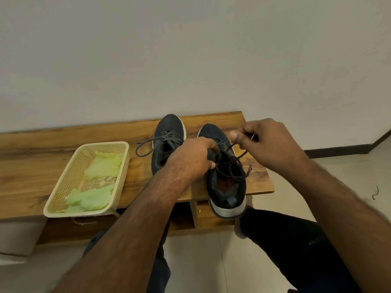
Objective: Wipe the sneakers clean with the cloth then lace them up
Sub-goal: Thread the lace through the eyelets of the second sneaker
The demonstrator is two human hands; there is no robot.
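My legs in dark trousers [296, 240] are nearest, bent in front of the low wooden tabletop [31, 166]. Over its near edge hangs the heel of the right-hand sneaker [227, 187], dark with a pale sole, its opening facing up at me. My left hand [190, 161] grips this sneaker at its inner side by the collar, fingers curled round the upper. The dark lace [234, 163] crosses loosely over the tongue, with one end trailing off the outer side onto the wood. My right hand [268, 142] is raised just beyond and to the right of the sneaker, thumb and fingertips pinched on a strand of that lace, pulling it up from the eyelets.

To the left, a cream plastic basket [124, 166] sits on the tabletop, well apart from the sneakers, holding crumpled pale green cloths [101, 166].

Farther back stands the other sneaker [169, 127], just beside the one I hold, toe pointing at the wall [190, 49], its lace ends looped out to the left on the wood.
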